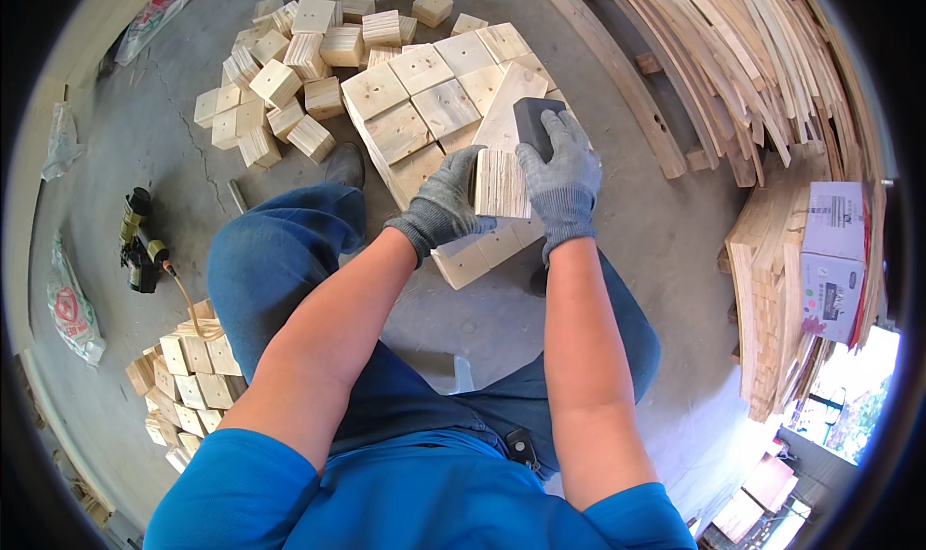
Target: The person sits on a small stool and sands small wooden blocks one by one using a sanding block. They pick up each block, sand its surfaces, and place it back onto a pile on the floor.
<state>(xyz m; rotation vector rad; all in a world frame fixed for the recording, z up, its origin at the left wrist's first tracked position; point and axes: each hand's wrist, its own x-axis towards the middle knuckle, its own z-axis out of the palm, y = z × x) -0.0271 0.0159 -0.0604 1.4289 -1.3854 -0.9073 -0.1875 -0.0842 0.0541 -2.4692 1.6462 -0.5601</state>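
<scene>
Both my hands wear grey work gloves. Between them is a wooden block [503, 185] with a layered plywood-like end turned toward me and a pale smooth face on top. My left hand [442, 206] grips its left side, the fingers partly hidden. My right hand [562, 169] is closed on a dark grey block like a sanding block [533, 127], which lies against the wooden block's pale face. Whether the right palm also touches the wood I cannot tell. Under and beyond my hands sits a close-packed layer of square wooden blocks [446, 108], several showing small holes.
Loose wooden blocks [275, 84] lie heaped at the far left, with another stack [193, 381] by my left knee. A black and green air tool [141, 241] with a hose stands left. Long boards [714, 58] and a printed carton [833, 251] are at right.
</scene>
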